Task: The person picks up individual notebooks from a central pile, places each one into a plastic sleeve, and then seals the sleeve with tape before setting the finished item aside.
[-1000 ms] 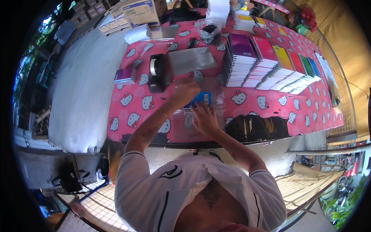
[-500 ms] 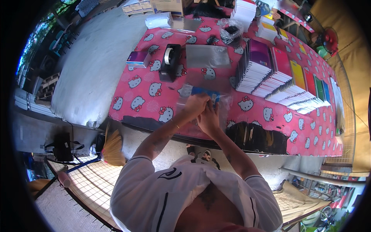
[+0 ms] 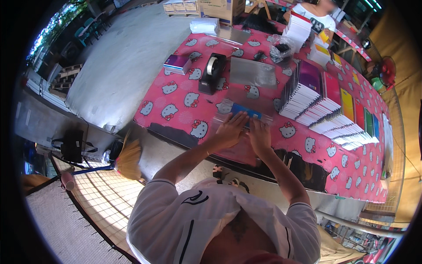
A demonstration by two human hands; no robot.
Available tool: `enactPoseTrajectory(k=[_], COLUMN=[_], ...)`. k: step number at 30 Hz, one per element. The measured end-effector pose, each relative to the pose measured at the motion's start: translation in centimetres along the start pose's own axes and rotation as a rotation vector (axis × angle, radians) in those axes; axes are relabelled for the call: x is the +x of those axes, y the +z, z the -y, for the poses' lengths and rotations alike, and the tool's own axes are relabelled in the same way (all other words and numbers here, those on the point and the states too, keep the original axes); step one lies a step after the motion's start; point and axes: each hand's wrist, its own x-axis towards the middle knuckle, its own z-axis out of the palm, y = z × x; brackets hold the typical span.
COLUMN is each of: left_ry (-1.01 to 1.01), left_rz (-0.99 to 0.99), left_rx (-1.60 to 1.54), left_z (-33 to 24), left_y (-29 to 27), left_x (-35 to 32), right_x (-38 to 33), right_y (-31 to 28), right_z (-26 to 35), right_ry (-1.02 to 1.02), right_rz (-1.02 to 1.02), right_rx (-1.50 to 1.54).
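A blue-covered notebook point(image 3: 246, 111) lies at the near side of the table, in or under a clear plastic sleeve point(image 3: 266, 118). My left hand point(image 3: 233, 128) rests on its near edge with the fingers stretched out. Beside it, my right hand point(image 3: 260, 131) lies on the notebook's right part, fingers extended and pointing away from me. The hands nearly touch and hide the near part of the notebook. Beyond it is a flat stack of clear plastic sleeves point(image 3: 252, 72). A black tape dispenser point(image 3: 212, 74) with a roll of tape stands left of the stack.
Tall rows of spiral notebooks point(image 3: 310, 94) stand at right on the pink patterned table point(image 3: 171, 97). A small notebook pile point(image 3: 177, 64) sits at left, a crumpled plastic bag point(image 3: 281, 49) farther back. Another person point(image 3: 318, 20) is at the far side. A broom point(image 3: 129, 160) leans at lower left.
My hands, bunched together over the notebook before, are now spread flatter and side by side on it. The view has shifted, and another person has come into sight at the far side.
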Motion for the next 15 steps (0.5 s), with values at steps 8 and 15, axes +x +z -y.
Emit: enactPoseTrajectory(k=[8, 15], left_ry=[-0.752, -1.053], left_rz=[-0.386, -0.213], left_rx=[-0.257, -1.058], left_z=[19.6, 23.4], left_y=[-0.5, -0.2], left_x=[-2.3, 0.7], right_x=[-0.2, -0.4], right_y=[-0.3, -1.0], right_z=[-0.3, -0.2], right_ry=[-0.036, -0.014], right_rz=[-0.047, -0.049], right_rx=[0.098, 0.141])
